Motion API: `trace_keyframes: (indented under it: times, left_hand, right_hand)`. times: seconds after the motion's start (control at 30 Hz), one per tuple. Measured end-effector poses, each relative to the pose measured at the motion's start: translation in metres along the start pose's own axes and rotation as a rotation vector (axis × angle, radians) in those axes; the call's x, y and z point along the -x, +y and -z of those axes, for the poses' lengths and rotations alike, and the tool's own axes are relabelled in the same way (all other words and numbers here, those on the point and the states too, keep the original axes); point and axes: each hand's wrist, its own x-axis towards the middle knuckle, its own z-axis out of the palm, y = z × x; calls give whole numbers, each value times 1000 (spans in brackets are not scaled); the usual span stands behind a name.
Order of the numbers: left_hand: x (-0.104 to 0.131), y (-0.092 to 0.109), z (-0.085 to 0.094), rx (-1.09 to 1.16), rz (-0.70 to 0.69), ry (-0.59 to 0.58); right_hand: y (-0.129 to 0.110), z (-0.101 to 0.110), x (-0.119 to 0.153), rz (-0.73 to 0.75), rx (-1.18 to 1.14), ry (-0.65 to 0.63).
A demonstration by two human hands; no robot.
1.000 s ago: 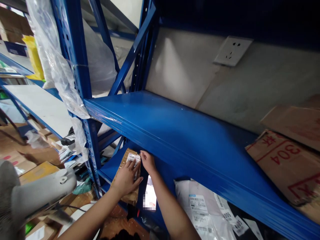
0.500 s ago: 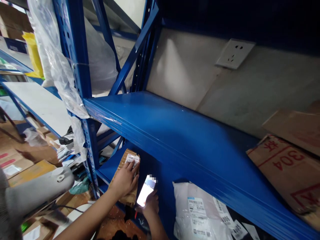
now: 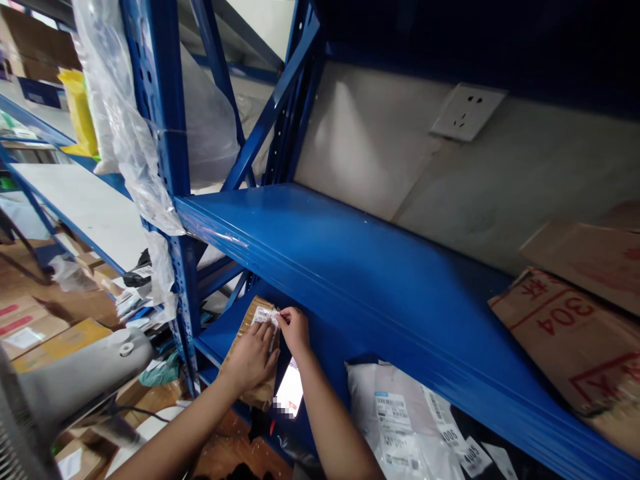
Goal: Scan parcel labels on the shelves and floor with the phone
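A long cardboard parcel [image 3: 263, 395] lies on the lower blue shelf, with a white barcode label [image 3: 264, 314] near its far end. My left hand [image 3: 251, 357] rests on the parcel, fingers stretched over the lower part of the label. At the label's right corner, my right hand [image 3: 295, 328] has thumb and forefinger pinched together on its edge. Just right of the parcel lies a lit phone [image 3: 291, 390], partly covered by my right forearm. Farther right sits a white plastic mailer bag [image 3: 367, 413] with shipping labels.
Above my hands runs the upper blue shelf [image 3: 320, 227], its front edge overhanging the lower one. Cardboard boxes [image 3: 565, 333] stand at its right end. A grey fan [image 3: 90, 360] is close on the left. A blue upright [image 3: 167, 120] wrapped in plastic stands behind it.
My right hand has let go of the phone, now on the shelf, and moved up to the label's corner. My left hand stays on the parcel. The view has shifted slightly.
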Motion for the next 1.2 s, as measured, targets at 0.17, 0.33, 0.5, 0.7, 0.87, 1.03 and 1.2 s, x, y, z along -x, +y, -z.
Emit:
trace_keyframes:
  times: [0.17, 0.33, 0.5, 0.7, 0.87, 1.03, 1.2]
  left_hand:
    - [-1, 0, -5, 4, -2, 31]
    - [0, 0, -7, 25, 2, 35]
    - [0, -6, -5, 66, 17, 45]
    - [-1, -8, -3, 97, -6, 50]
    - [1, -4, -1, 105, -12, -4]
    - [-4, 2, 5, 102, 33, -41]
    - [-11, 2, 11, 111, 32, -61]
  right_hand:
    - [10, -2, -17, 36, 50, -69]
    - [15, -1, -20, 61, 78, -70]
    - [15, -7, -18, 82, 64, -12]
    - [17, -9, -19, 94, 54, 25]
    - [15, -9, -16, 90, 64, 31]
    - [10, -8, -11, 102, 69, 38]
    - [15, -8, -9, 94, 52, 69]
